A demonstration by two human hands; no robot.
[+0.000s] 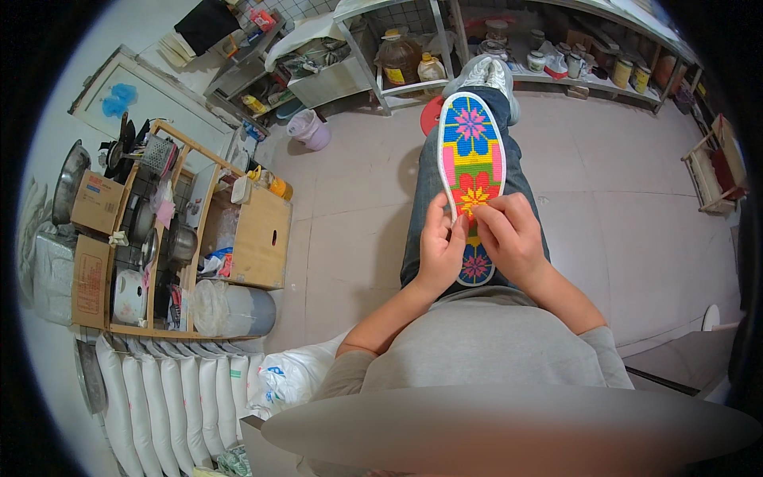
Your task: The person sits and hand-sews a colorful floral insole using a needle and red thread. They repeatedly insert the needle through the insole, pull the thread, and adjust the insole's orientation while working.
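Note:
A colourful embroidered insole (pixel 474 163) with a white edge lies lengthwise over my jeans-clad legs. Pink, red and yellow flowers on blue, yellow and green grounds cover it. My left hand (pixel 442 248) grips its left edge near the middle, thumb on top and fingers partly underneath. Above the red and yellow flower, my right hand (pixel 513 237) has its fingertips pinched together close to the surface. Whatever sits in that pinch, perhaps something thin, is too small to make out. Part of the insole's lower half is covered by my right hand.
A wooden shelf (pixel 199 238) with pots and boxes stands at left. White sacks (pixel 171 397) are stacked at lower left. A lilac bin (pixel 308 129) stands on the tiled floor (pixel 342 207). Jars (pixel 621 74) line a low shelf at far right. A small wooden rack (pixel 715 171) stands at right.

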